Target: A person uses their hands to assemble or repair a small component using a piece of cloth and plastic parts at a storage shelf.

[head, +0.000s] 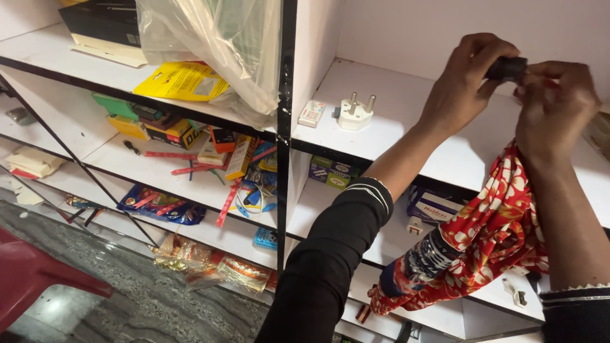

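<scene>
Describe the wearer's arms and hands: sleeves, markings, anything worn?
Both hands are bare: left hand, right hand. No gloves, rings or watch visible. Black sleeves are pushed up the forearms, each cuff edged with thin white stripes: left cuff, right cuff. A red floral cloth hangs at the right forearm.

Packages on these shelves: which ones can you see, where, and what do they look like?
Yellow packet: flat, left upper shelf, under a clear plastic bag.
Small white box: right upper shelf, beside a white plug.
Blue-green box: shelf below.
White-blue box: behind the left sleeve.

A small black object [506, 68] (details unclear) sits pinched above the white shelf [406, 121].
</scene>
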